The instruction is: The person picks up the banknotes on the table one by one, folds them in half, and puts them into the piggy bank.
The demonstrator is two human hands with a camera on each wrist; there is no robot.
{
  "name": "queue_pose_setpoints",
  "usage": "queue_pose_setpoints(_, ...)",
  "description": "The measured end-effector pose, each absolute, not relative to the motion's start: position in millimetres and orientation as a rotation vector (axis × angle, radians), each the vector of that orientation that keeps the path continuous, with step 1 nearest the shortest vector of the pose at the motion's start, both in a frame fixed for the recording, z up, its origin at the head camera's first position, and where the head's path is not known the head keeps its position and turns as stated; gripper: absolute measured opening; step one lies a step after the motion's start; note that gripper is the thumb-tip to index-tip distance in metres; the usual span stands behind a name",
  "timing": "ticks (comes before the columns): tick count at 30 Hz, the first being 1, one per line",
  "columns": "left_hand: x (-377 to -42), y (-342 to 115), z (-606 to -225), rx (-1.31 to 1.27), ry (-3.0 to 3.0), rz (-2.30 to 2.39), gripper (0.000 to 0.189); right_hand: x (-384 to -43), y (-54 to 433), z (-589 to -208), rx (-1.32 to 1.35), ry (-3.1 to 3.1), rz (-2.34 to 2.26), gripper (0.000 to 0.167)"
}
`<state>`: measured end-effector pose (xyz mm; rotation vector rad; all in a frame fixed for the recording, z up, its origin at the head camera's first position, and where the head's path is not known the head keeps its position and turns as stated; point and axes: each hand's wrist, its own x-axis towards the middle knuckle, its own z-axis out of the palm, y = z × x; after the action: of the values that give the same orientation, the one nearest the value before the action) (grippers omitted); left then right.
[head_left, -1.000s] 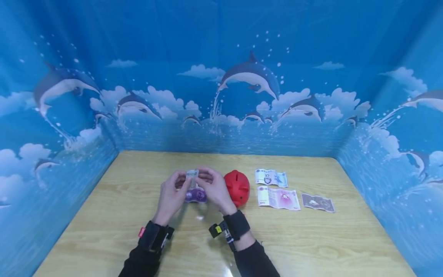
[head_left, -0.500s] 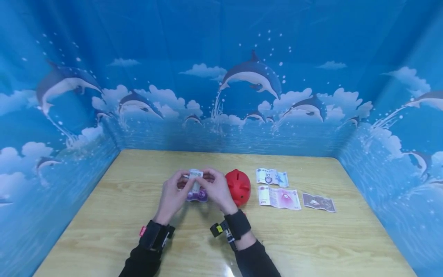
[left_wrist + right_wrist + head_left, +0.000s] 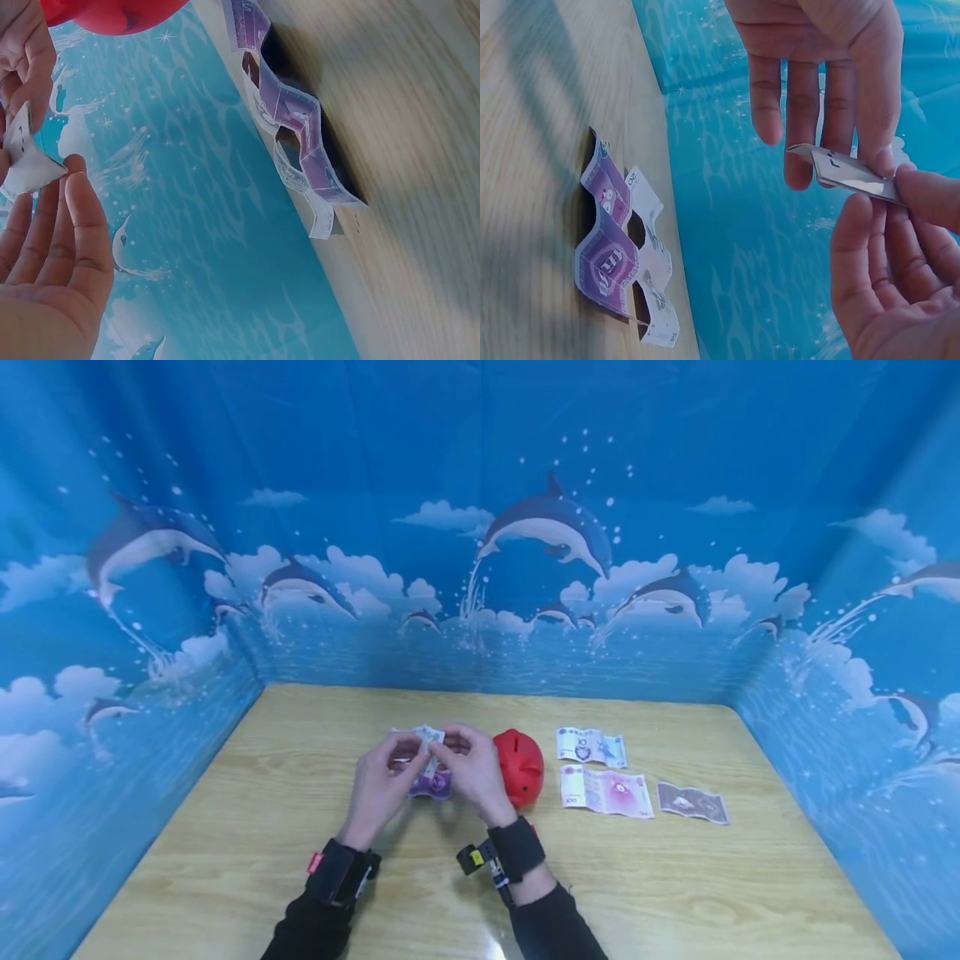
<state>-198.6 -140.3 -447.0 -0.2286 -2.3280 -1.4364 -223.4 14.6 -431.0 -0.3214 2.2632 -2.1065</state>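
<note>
Both hands hold a small folded paper banknote [image 3: 431,737], pale in colour, above the table left of a red piggy bank [image 3: 519,768]. My left hand [image 3: 381,787] pinches its left part between thumb and fingers. The right hand [image 3: 474,775] pinches the other end. In the right wrist view, the folded note [image 3: 855,178] is a narrow flat strip between the fingertips of both hands. Below the hands, a creased purple note [image 3: 607,247] lies on the table, with a creased whitish note [image 3: 654,259] just behind it. The hands partly hide these in the head view.
Right of the piggy bank lie a bluish 10 note [image 3: 590,747], a pink 100 note [image 3: 606,791] and a grey-brown note [image 3: 692,802]. A blue dolphin-print cloth [image 3: 480,568] encloses the wooden table [image 3: 712,893] at its back and sides.
The held note has changed shape and tilt between the fingers, reaching lower half a second ago than one second ago. Both hands have barely shifted. The piggy bank and lying notes stay put.
</note>
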Motion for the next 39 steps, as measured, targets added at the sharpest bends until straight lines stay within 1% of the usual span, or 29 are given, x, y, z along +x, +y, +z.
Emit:
queue_pose_setpoints(8, -204, -136, -437, -0.221, -2.392, -1.434, 0.028, -227, 18, -429, -0.300, 2.242, -2.179, 0.028)
queue_pose_setpoints(14, -211, -132, -431, -0.259, -2.423, -1.409, 0.024, -231, 18, -427, -0.323, 2.211, -2.223, 0.030)
queue_pose_setpoints(21, -209, -134, -432, -0.326, -2.391, -1.434, 0.023, -212, 20, -399, -0.384, 2.266, -2.158, 0.028)
queue_pose_setpoints(24, -209, -134, -433, -0.353, -2.373, -1.437, 0.022, -209, 20, -395, -0.378, 2.254, -2.172, 0.029)
queue_pose_setpoints(30, -209, -134, -434, -0.396, -2.371, -1.405, 0.020, -226, 20, -420, -0.339, 2.236, -2.177, 0.039)
queue_pose_setpoints(39, -208, -133, -437, -0.437, -2.353, -1.428, 0.019, -226, 21, -425, -0.359, 2.277, -2.156, 0.034)
